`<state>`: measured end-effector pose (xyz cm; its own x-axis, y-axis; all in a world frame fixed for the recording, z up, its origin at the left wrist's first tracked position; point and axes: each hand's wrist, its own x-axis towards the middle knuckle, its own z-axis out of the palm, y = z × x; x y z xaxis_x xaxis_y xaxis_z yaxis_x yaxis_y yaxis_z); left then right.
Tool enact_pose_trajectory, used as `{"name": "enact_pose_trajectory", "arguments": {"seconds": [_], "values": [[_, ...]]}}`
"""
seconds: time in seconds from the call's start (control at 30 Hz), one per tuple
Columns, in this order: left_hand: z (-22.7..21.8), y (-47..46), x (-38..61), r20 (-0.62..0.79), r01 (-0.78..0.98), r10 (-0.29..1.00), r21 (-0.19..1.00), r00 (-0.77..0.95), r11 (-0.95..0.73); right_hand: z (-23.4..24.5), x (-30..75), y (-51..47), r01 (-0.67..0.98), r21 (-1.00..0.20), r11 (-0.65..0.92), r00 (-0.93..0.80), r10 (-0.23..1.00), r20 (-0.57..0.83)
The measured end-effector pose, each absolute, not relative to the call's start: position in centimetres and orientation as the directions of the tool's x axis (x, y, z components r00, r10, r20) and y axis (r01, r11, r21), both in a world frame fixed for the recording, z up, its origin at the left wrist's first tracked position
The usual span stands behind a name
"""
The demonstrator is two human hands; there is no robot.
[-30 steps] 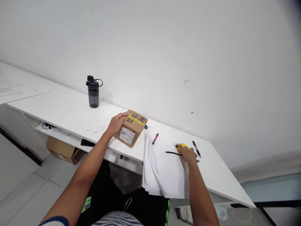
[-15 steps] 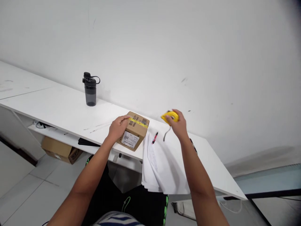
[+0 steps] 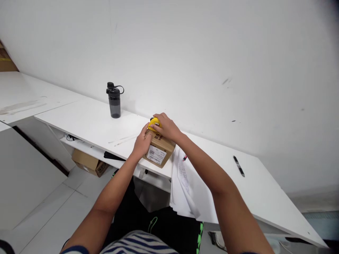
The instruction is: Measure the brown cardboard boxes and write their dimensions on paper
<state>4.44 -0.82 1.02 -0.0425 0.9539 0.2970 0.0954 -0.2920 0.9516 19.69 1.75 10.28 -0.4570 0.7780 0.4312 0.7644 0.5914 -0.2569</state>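
A brown cardboard box point(image 3: 167, 144) with a white printed label point(image 3: 156, 154) sits at the front edge of the white desk point(image 3: 92, 120). My right hand point(image 3: 167, 127) is closed around a yellow tape measure point(image 3: 154, 123), at the top left of the box. Against the box's left side rests my left hand point(image 3: 143, 143), with its fingertips close to the tape measure. Whether any blade is drawn out is hidden by my hands. Part of a red and black pen point(image 3: 184, 158) shows beneath my right forearm, on the papers.
White sheets of paper point(image 3: 196, 197) hang over the desk's front edge, right of the box. A dark water bottle point(image 3: 114, 104) stands back left near the wall. Another black pen point(image 3: 238, 165) lies to the right. On the floor below is a larger cardboard box point(image 3: 86, 162).
My right hand has carried the tape measure left, from above the papers to the top left of the box. My view has shifted, and the black pen now shows fully.
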Motion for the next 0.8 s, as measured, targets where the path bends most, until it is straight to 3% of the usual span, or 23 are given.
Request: {"name": "enact_pose_trajectory", "arguments": {"seconds": [0.23,0.53,0.8], "values": [[1.4,-0.9,4.5,0.334,0.151,0.94,0.935,-0.07,-0.321,10.7,22.2,-2.0,0.836,-0.203,0.51,-0.402,0.82,0.408],[1.5,-0.5,4.9,0.325,0.135,0.941,0.941,-0.093,-0.312,9.4,31.8,-8.2,0.844,-0.362,0.396,-0.24,0.882,0.405],[1.9,-0.7,5.1,0.302,0.06,0.948,0.953,-0.097,-0.298,9.0,30.8,-6.7,0.809,-0.364,0.461,-0.24,0.826,0.511]]}}
